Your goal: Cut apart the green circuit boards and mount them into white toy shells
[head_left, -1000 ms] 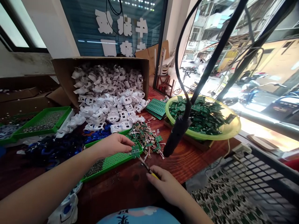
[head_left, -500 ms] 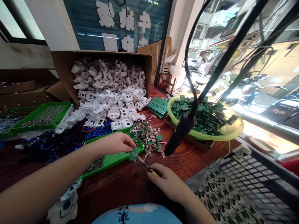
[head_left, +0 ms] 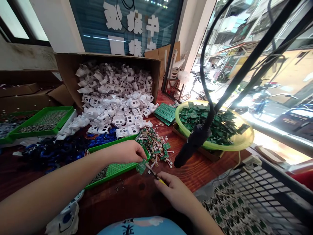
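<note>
My left hand (head_left: 132,152) pinches a small green circuit board (head_left: 141,166) by its upper edge, just over the near right corner of a green tray (head_left: 117,171). In my right hand (head_left: 172,186) is a slim tool with a yellow handle (head_left: 161,181). Its thin shaft points up and left, and the pale tip reaches the board's right side; whether they touch I cannot tell. Behind my left fingers lies a heap of small circuit boards with white-ended wires (head_left: 157,147). Small metal screws (head_left: 99,173) fill the tray's left part.
White plastic shells (head_left: 119,94) spill from a cardboard box (head_left: 66,65). Blue parts (head_left: 56,150) lie at left. A yellow-green basin (head_left: 244,140) holds green boards. A black hanging hose-like arm (head_left: 193,142) comes down right of my hands. A dark crate (head_left: 269,182) stands at lower right.
The view has shifted slightly. My left hand has moved a little right and down with the circuit board. The tool stays at the board's right side.
</note>
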The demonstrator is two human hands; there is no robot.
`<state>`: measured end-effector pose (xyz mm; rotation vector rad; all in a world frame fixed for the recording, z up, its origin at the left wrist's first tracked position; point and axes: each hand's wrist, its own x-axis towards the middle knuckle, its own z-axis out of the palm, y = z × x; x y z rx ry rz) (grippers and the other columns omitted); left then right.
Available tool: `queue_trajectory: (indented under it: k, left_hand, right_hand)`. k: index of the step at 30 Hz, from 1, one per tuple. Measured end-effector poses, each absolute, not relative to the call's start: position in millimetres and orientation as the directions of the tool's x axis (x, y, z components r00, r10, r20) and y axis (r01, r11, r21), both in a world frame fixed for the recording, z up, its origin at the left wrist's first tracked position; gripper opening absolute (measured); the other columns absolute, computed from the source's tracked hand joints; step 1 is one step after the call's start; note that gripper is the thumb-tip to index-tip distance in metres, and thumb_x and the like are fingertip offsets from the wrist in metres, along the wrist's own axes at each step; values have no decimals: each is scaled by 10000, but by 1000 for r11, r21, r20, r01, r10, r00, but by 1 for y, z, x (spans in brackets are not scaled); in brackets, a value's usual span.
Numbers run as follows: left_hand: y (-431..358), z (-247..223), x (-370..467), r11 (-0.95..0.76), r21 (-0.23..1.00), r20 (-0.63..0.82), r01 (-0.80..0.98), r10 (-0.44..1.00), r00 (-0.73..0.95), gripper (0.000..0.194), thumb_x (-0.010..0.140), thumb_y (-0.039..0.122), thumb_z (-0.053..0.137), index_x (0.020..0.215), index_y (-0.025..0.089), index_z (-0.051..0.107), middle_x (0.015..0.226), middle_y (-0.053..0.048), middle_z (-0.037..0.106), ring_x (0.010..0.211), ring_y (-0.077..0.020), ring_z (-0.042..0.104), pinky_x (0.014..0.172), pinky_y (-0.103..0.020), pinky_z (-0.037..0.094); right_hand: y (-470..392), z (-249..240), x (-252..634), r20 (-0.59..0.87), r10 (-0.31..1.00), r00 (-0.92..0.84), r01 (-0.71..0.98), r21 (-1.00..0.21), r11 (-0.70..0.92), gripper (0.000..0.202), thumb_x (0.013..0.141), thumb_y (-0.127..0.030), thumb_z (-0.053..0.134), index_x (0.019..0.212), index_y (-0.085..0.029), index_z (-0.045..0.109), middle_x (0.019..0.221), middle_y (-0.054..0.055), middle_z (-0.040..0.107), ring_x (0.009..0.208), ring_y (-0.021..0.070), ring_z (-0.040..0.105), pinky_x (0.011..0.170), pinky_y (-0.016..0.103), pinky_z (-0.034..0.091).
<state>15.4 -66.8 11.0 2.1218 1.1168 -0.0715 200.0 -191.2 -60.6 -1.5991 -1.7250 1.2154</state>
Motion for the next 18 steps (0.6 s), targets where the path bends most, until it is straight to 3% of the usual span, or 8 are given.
queue_trajectory:
  k: [6,12,18]
  left_hand:
    - [-74,8,28,-384,467,-265,797,799,540,249,677,215,509,813,213,717,843,-19,716,772,-205,629,680,-249,441]
    - [-81,16,37,-395,353,-223,848,845,486,293,746,190,438,895,209,689,954,-58,695,849,-226,628,692,-276,456]
    - [-75,6,38,-519,252,-140,817,816,562,336,755,182,377,903,157,678,962,-117,676,906,-287,611,761,-370,447]
  right_hand:
    - [-189,-52,194,-157,986,-50,685,-724,-81,199,834,-343,413,857,-241,583,805,-2,631,750,161,564,626,224,346]
    - [-186,-47,187,-126,991,36,754,-648,-109,210,819,-341,418,859,-245,600,834,16,665,763,177,604,591,228,347]
    - [-185,-51,183,-57,996,64,745,-662,-85,272,815,-366,410,955,-253,613,931,33,671,855,212,614,679,267,401]
